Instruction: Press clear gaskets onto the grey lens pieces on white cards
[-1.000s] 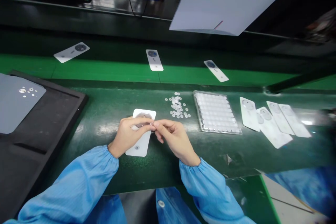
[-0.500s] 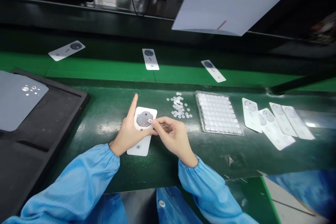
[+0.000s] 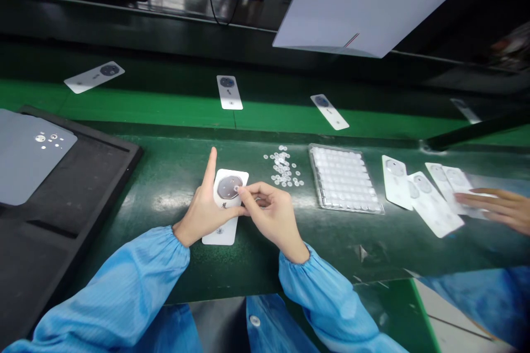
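A white phone-shaped card [image 3: 219, 237] with a dark grey round camera patch [image 3: 228, 187] lies on the green bench in front of me. My left hand [image 3: 203, 210] rests over its left side, index finger stretched out and thumb lying across the card; its other fingers are mostly hidden. My right hand [image 3: 273, 210] is closed in a pinch at the patch's right edge. Between thumb and index finger it has a small clear round disc [image 3: 236, 189], held over or against the patch; I cannot tell which.
Loose clear discs [image 3: 282, 168] lie right of the card, beside a clear tray [image 3: 346, 179] of white pieces. Several similar cards [image 3: 434, 210] lie farther right, where a co-worker's hand [image 3: 503, 208] reaches in. Other cards [image 3: 229, 94] lie on the green belt behind. A black tray [image 3: 45, 242] stands left.
The co-worker's hand has come in from the right onto the cards there. The cards on the belt have shifted left, and another appears at right. My hands have barely moved.
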`<state>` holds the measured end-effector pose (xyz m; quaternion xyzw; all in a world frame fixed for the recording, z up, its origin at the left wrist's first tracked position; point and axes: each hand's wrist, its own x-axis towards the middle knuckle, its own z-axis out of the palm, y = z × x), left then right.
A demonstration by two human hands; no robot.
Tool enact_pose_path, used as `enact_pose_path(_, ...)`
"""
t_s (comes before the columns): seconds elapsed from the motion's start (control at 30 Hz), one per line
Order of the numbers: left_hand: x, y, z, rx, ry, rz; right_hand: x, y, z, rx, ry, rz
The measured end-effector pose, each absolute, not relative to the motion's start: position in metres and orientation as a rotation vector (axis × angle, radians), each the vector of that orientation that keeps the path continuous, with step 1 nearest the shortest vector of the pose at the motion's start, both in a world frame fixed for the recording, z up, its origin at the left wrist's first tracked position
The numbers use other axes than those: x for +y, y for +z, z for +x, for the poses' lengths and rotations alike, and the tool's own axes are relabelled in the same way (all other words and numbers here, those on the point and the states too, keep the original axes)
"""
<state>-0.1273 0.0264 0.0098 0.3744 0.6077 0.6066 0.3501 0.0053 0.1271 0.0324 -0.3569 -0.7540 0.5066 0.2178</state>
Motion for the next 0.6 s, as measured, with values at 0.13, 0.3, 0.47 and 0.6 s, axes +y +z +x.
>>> enact_pose_path(0.13, 0.023, 0.012, -0.126, 1.478, 1.564, 0.980, 0.128, 0.034, 0.006, -2.094, 1.383, -0.982)
enact_pose_path(0.3, 0.020, 0.012, -0.125, 1.294, 1.650, 0.881, 0.138, 0.037, 0.002, -2.048, 1.362, -0.988)
enact_pose_path(0.47, 0.028, 0.011, -0.127, 1.287, 1.662, 0.711, 0.150, 0.030, 0.001, -1.851, 1.824, -0.952)
enact_pose_path(0.6, 0.036, 0.011, -0.129, 1.297, 1.647, 0.548, 0.152, 0.022, 0.003, -1.721, 2.081, -0.824)
